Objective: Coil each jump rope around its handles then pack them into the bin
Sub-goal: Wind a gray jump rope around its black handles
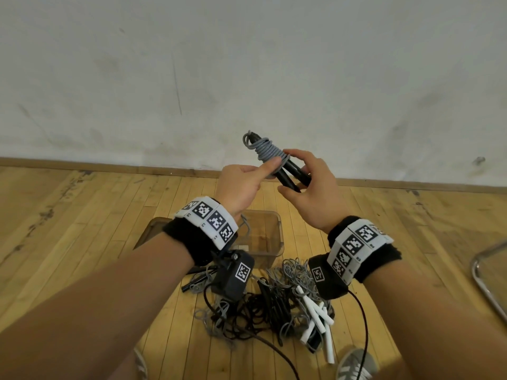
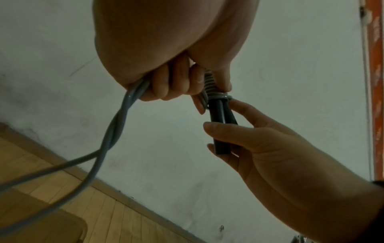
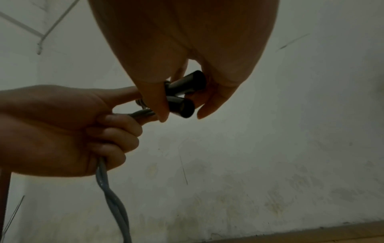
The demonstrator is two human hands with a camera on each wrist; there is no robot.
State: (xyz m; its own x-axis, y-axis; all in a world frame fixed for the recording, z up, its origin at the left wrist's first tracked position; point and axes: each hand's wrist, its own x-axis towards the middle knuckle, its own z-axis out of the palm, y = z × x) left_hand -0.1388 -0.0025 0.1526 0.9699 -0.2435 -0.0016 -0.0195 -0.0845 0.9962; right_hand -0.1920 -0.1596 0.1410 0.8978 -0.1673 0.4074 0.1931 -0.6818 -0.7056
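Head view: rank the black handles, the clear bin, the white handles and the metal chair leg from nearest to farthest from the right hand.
From the right hand:
1. black handles, gripped in its fingers.
2. clear bin, on the floor below, to its left.
3. white handles, in the rope pile lower down; close to the chair leg's distance, so this order is tentative.
4. metal chair leg, far right edge.

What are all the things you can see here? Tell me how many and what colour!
Grey jump rope: one, grey cord coiled on two black handles, held up before the wall.
Bin: one, clear brownish, on the floor below the hands.
Rope pile: several tangled, grey and black, floor near the bin.
White handles: several, in the pile.
Metal frame: one, silver, right edge.
Left hand: grips the cord.
Right hand: holds the handles.
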